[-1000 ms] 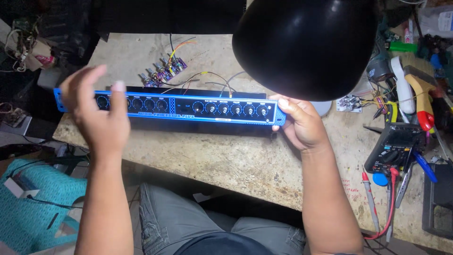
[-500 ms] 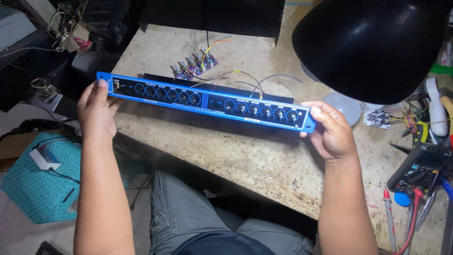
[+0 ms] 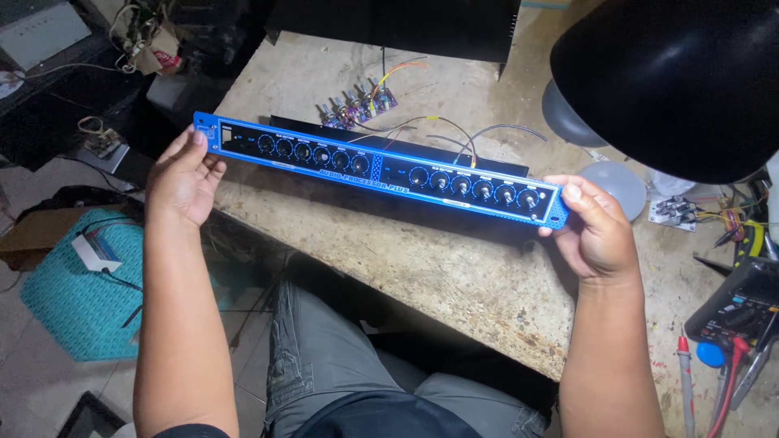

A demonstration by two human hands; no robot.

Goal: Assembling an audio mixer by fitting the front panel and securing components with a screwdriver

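A long blue and black front panel with a row of knobs is held above the workbench, tilted down to the right. My left hand grips its left end. My right hand grips its right end, thumb on the face. Thin coloured wires run from behind the panel to a small board with knobs lying on the bench.
A black lamp shade hangs over the bench's right side. A black case stands at the back. A multimeter with red and black probes lies at the right edge. A teal mat lies on the floor at the left.
The view has swung right and closer. The panel sits more tilted, its right end lower. My left hand has slid from the panel's face to its left end.
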